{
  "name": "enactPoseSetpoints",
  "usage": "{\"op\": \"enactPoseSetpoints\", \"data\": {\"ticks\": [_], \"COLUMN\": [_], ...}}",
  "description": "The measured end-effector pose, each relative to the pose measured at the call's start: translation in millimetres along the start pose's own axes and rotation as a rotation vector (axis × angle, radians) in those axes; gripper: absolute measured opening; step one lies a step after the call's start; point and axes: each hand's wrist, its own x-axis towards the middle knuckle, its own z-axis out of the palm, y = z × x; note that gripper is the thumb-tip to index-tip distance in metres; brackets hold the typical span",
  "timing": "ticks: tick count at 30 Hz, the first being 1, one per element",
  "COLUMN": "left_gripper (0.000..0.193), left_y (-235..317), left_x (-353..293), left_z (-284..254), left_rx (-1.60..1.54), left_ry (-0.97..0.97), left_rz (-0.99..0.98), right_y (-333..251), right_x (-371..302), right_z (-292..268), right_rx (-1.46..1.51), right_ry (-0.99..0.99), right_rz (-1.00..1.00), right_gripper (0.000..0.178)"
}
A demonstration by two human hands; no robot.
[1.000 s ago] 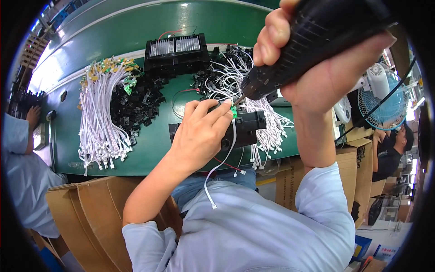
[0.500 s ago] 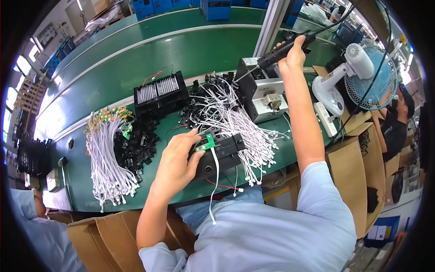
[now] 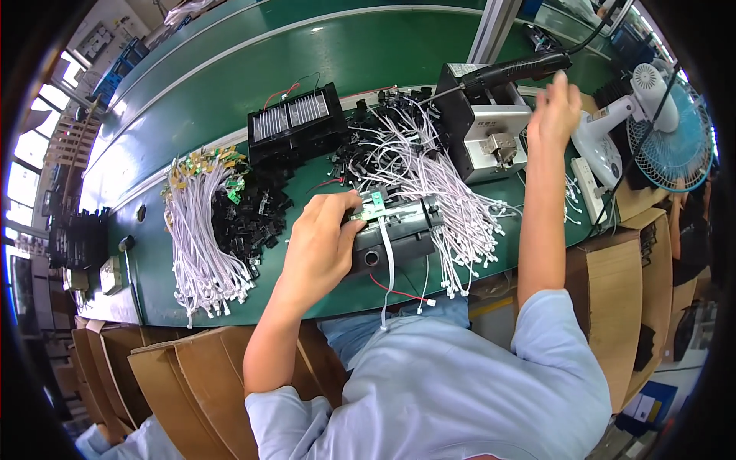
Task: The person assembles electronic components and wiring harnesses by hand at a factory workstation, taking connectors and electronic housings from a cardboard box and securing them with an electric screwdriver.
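Note:
My left hand (image 3: 318, 241) is closed, thumb and fingers gripping a small green circuit board (image 3: 377, 201) on top of a black plastic housing (image 3: 402, 239). A flat white cable (image 3: 388, 264) hangs from the board over the table's front edge. A thin red wire with a white plug (image 3: 430, 303) trails from the housing. My right hand (image 3: 556, 115), somewhat blurred, is empty with its fingers apart, just below a black electric screwdriver (image 3: 515, 70). The screwdriver rests across the top of a black-and-silver screw feeder (image 3: 491, 130), its tip pointing left.
White cables with plugs (image 3: 452, 203) lie in a pile beyond the housing. On the left are a cable bundle with boards (image 3: 201, 238) and small black parts (image 3: 257, 207). A black housing (image 3: 297, 123) stands behind. At right are a power strip (image 3: 589, 188), a fan (image 3: 667, 138) and cardboard boxes (image 3: 613, 284).
My right hand has let go of the electric screwdriver, which now rests on the screw feeder, and has come down below it. My left hand stays on the board. The view has shifted slightly.

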Motion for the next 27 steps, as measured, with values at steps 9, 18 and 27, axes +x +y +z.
{"op": "enactPoseSetpoints", "data": {"ticks": [9,18,27], "left_gripper": [0.081,0.134,0.119], "left_y": [-1,-3,10], "left_x": [20,26,11], "left_z": [-8,-6,-5], "left_rx": [-0.017,0.376,0.363], "left_ry": [-0.086,-0.331,-0.188], "left_rz": [-0.101,0.146,0.068], "right_y": [-43,-75,-38], "right_x": [-128,-210,-229], "right_z": [-36,-58,-69], "right_rx": [-0.940,-0.659,-0.724], "right_ry": [-1.453,-1.288,-0.886], "right_rz": [0.042,-0.205,0.587], "right_gripper": [0.017,0.026,0.068]}}
